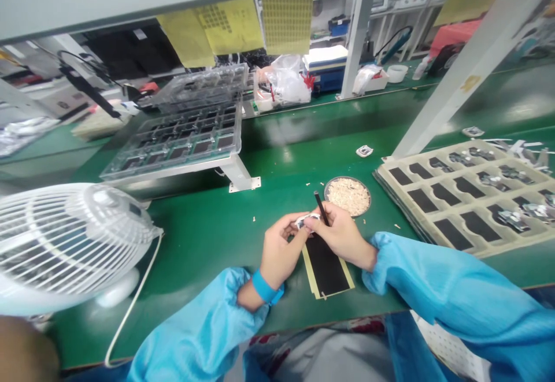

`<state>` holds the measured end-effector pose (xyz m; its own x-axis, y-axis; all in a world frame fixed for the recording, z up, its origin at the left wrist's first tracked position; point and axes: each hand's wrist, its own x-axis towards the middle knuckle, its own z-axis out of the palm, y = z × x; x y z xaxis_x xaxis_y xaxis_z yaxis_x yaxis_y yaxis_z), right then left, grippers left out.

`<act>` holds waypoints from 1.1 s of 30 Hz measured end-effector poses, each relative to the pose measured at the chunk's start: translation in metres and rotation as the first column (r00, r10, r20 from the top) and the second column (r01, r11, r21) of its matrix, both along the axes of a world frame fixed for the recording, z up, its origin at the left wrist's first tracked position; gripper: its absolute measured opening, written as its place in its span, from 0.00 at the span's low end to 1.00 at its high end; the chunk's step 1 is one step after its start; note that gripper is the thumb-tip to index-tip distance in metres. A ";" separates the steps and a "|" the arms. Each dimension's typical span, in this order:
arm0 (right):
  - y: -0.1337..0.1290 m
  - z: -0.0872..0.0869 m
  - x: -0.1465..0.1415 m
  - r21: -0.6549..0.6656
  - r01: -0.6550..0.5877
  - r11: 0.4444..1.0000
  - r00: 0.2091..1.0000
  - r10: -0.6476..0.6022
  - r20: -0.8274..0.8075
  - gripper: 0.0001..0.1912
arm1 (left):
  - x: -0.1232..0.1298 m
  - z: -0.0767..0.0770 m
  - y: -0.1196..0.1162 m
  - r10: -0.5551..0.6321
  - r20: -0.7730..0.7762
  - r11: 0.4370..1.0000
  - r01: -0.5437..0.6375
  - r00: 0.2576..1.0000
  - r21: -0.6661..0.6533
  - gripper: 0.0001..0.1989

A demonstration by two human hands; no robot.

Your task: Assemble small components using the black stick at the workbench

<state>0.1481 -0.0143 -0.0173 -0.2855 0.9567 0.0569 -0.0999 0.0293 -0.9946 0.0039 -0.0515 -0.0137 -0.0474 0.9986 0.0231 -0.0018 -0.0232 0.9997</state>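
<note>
Light blue cleanroom sleeves fill the bottom of the frame, the left sleeve (203, 324) reaching in from lower center and the right sleeve (455, 295) from lower right. A blue wristband (265, 287) circles the left wrist. Just above center-bottom, the left hand (281, 249) and right hand (342, 234) meet over a green table (208, 243). The left grip is closed, its fingertips pinching a small white part (307, 219), which sits between the two hands and is partly hidden by them. The right grip is also closed, holding a thin black stick (321, 207) upright, with its lower end at the small white part.

The work in hand appears to be close handling of this one small part, and any further move calls for a steady pinch and careful control of the stick's tip.

Directly below the hands lies a black sheet with a tan border (326, 266). Just above them sits a round dish of pale chips (347, 196). To the right, a beige tray (427, 206) has rows of black pockets, some holding small metal parts (514, 220). A white desk fan (65, 243) stands at the left, with its white cord (130, 312) trailing toward the bottom edge. Clear plastic trays (173, 165) sit at upper left of center, and yellow sheets (232, 26) hang along the top.
</note>
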 end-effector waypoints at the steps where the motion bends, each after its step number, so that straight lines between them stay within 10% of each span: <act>1: -0.001 0.000 -0.001 -0.005 -0.001 1.000 1.000 0.001 -0.015 0.26 | 0.001 0.001 0.000 0.009 0.015 1.000 -0.009 1.000 -0.003 0.14; 8: 0.009 0.000 0.007 0.142 -0.037 0.989 0.991 0.018 0.134 0.21 | -0.003 -0.003 0.005 -0.017 0.048 1.000 0.017 0.999 -0.003 0.15; 15: 0.024 0.015 0.032 0.554 -0.137 0.821 0.955 -0.040 0.295 0.08 | -0.010 -0.003 0.009 0.075 -0.431 0.969 0.036 0.899 0.243 0.09; 33: 0.026 0.009 0.045 0.620 -0.367 0.693 0.862 0.004 0.506 0.03 | -0.005 -0.005 0.014 0.036 -0.516 0.958 0.117 0.856 0.260 0.14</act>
